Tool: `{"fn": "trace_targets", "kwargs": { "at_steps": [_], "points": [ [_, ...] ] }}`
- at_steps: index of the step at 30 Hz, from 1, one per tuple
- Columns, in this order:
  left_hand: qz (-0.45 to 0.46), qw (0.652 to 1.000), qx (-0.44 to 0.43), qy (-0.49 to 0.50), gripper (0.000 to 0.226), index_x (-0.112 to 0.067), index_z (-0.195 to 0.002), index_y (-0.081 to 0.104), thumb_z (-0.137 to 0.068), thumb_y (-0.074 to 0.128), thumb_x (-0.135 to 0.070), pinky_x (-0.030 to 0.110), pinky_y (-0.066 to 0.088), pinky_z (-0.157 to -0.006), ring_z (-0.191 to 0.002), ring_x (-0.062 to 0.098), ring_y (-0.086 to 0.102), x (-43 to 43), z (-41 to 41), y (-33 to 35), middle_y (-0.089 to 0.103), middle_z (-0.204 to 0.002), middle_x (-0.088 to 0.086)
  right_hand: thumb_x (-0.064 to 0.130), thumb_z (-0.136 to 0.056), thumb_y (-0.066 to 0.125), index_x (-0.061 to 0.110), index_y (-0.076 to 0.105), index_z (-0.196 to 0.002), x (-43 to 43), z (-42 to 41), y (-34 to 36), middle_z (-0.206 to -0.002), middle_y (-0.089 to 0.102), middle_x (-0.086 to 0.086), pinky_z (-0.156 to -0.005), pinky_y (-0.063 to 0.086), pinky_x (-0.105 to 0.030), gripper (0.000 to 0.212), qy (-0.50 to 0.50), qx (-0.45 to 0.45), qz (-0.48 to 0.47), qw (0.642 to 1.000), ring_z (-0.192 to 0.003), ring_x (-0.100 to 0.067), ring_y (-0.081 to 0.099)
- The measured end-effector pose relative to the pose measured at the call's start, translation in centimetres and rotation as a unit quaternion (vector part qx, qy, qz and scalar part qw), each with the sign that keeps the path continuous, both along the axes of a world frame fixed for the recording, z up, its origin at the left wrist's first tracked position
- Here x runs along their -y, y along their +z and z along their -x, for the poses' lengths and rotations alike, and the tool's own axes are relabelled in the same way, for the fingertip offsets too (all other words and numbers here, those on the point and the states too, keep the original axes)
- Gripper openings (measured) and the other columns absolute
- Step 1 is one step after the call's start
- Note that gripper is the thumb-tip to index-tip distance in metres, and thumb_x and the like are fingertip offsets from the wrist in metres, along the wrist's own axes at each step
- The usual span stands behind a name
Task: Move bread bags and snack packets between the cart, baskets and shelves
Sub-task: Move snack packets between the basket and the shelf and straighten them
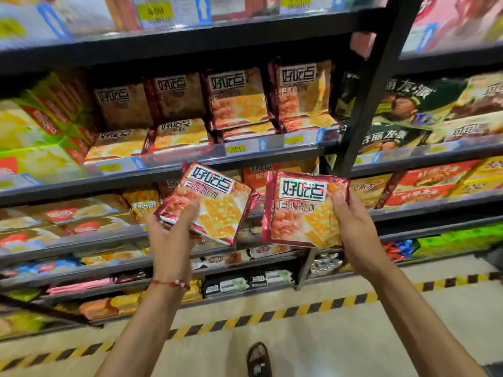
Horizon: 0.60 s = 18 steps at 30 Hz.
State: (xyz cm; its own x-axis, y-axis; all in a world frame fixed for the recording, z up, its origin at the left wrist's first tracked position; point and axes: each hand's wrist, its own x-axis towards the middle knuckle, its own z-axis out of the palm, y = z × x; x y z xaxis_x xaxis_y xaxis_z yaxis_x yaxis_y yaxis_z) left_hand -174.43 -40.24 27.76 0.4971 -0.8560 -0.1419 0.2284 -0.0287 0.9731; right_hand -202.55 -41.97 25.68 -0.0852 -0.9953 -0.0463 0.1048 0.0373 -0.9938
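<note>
Red foil packets, both labelled 好吃点: my left hand grips the left packet tilted clockwise; right hand grips the right packet upright.

— What could be read on the two held packets?
— Both the left packet and the right packet read "好吃点" in a white panel.
— And the shelf?
— The same "好吃点" stood on the shelved packets; one yellow price tag read "8.00", roughly. Green packs were too blurred to read surely.
</note>
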Motion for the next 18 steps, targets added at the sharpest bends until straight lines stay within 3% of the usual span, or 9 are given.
{"fn": "trace_targets", "kwargs": {
  "at_steps": [5, 9, 12, 15, 18],
  "points": [
    [0.024, 0.999, 0.0, 0.026, 0.037, -0.027, -0.098, 0.048, -0.084, 0.082, -0.019, 0.048, 0.056, -0.075, -0.084, 0.023, 0.073, 2.3, 0.9, 1.2, 0.072, -0.101, 0.004, 0.041, -0.109, 0.045, 0.036, 0.062, -0.123, 2.1, 0.2, 1.0, -0.116, 0.077, 0.005, -0.092, 0.061, -0.042, 0.022, -0.037, -0.001, 0.011, 0.999, -0.109, -0.018, 0.075],
    [0.024, 0.999, 0.01, 0.031, 0.033, -0.027, -0.096, 0.053, -0.084, 0.083, -0.024, 0.04, 0.061, -0.077, -0.1, 0.028, 0.074, 4.0, 1.1, 1.7, 0.074, -0.106, 0.006, 0.043, -0.109, 0.044, 0.029, 0.059, -0.133, 3.7, 0.6, 2.2, -0.124, 0.075, 0.001, -0.097, 0.057, -0.045, 0.031, -0.049, -0.012, 0.024, 0.998, -0.114, -0.02, 0.073],
    [0.027, 0.999, 0.008, 0.022, 0.036, -0.02, -0.101, 0.054, -0.082, 0.085, -0.021, 0.029, 0.06, -0.064, -0.092, 0.02, 0.075, 5.4, 1.0, 2.3, 0.073, -0.107, 0.007, 0.044, -0.109, 0.044, 0.025, 0.055, -0.139, 5.0, 0.6, 2.9, -0.126, 0.075, 0.001, -0.096, 0.058, -0.043, 0.037, -0.046, -0.017, 0.03, 0.998, -0.116, -0.02, 0.073],
    [0.018, 0.999, -0.03, -0.007, 0.039, -0.014, -0.109, 0.054, -0.082, 0.082, -0.011, 0.033, 0.061, -0.062, -0.086, 0.018, 0.076, 6.8, 0.6, 2.6, 0.074, -0.107, 0.012, 0.044, -0.107, 0.049, 0.025, 0.055, -0.139, 6.2, 0.2, 3.4, -0.126, 0.075, 0.002, -0.1, 0.058, -0.046, 0.038, -0.05, -0.008, 0.022, 0.998, -0.116, -0.02, 0.072],
    [0.015, 0.997, -0.056, -0.046, 0.04, -0.014, -0.113, 0.057, -0.081, 0.08, -0.003, 0.036, 0.061, -0.068, -0.092, 0.02, 0.077, 7.7, 0.1, 2.8, 0.076, -0.106, 0.01, 0.045, -0.101, 0.057, 0.026, 0.055, -0.14, 7.3, -0.5, 3.4, -0.126, 0.075, 0.001, -0.106, 0.054, -0.051, 0.043, -0.032, -0.017, 0.014, 0.999, -0.117, -0.021, 0.072]
  ]
}}
